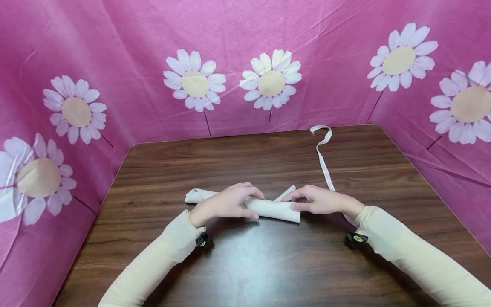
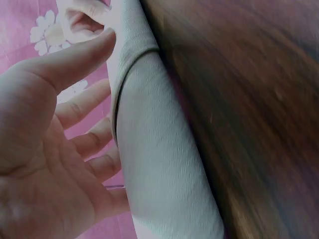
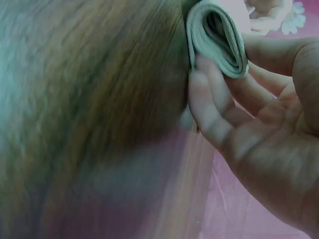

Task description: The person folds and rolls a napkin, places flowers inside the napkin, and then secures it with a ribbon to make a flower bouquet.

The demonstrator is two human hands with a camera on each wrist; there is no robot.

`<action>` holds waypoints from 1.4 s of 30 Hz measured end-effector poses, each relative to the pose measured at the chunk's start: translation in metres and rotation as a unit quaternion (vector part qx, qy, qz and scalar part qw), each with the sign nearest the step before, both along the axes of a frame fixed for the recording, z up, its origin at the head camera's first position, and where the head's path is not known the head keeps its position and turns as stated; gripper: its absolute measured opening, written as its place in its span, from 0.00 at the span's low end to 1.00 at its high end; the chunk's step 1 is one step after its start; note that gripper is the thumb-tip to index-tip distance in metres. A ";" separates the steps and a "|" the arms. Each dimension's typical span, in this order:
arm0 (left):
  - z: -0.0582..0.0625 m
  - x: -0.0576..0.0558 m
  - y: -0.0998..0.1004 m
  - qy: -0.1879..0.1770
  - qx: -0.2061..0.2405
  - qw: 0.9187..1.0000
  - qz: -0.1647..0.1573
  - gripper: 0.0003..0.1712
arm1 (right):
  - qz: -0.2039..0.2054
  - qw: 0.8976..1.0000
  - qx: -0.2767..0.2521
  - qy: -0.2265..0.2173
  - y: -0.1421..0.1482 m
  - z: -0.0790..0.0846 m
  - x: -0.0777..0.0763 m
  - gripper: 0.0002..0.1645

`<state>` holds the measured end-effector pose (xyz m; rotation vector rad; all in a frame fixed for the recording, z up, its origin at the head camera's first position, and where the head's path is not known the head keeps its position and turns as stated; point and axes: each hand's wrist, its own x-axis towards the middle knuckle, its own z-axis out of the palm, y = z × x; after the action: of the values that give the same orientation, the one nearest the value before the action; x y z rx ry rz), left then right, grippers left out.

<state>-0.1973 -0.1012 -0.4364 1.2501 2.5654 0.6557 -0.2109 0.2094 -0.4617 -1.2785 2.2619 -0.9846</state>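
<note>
A cream cloth roll (image 1: 272, 209) lies crosswise on the table, its loose left end (image 1: 195, 195) flared. Midway along it, my left hand (image 1: 232, 201) straddles the roll, thumb on one side and fingers on the other. The left wrist view shows a layer edge curving round the cloth (image 2: 154, 144) beside that thumb. My right hand (image 1: 320, 200) holds the right end, fingers curled at its far side. Spiralled layers of the roll (image 3: 239, 55) show at that end in the right wrist view, between thumb and fingers (image 3: 207, 107).
A white ribbon (image 1: 324, 164) runs from behind my right wrist to the back edge of the brown wooden table (image 1: 238, 162). A short pale strip (image 1: 285, 193) sticks out behind the roll. Pink flowered fabric (image 1: 230, 25) hangs round the back and sides.
</note>
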 end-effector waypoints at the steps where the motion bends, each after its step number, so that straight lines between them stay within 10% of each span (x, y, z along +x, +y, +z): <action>1: 0.000 0.001 0.001 0.005 0.001 1.000 -0.001 0.29 | 0.003 1.000 -0.002 -0.020 0.000 -0.001 0.000 0.16; 6: 0.002 0.006 0.006 0.019 -0.017 1.000 0.012 0.27 | 0.002 0.995 -0.005 -0.097 -0.002 -0.001 0.000 0.18; 14: -0.002 0.000 0.005 0.010 -0.027 0.999 0.016 0.21 | -0.054 0.992 -0.030 0.113 0.000 0.011 0.003 0.21; 20: -0.007 -0.010 0.000 -0.014 -0.007 1.000 0.012 0.19 | -0.038 0.982 0.003 0.188 -0.006 0.009 0.016 0.32; 42: 0.000 0.006 0.009 0.068 0.008 0.996 0.065 0.25 | -0.064 0.990 -0.009 0.125 -0.003 -0.001 -0.003 0.14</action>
<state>-0.1910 -0.0925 -0.4361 1.1801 2.7777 0.6382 -0.2138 0.2061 -0.4622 -1.3435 2.5587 -0.9355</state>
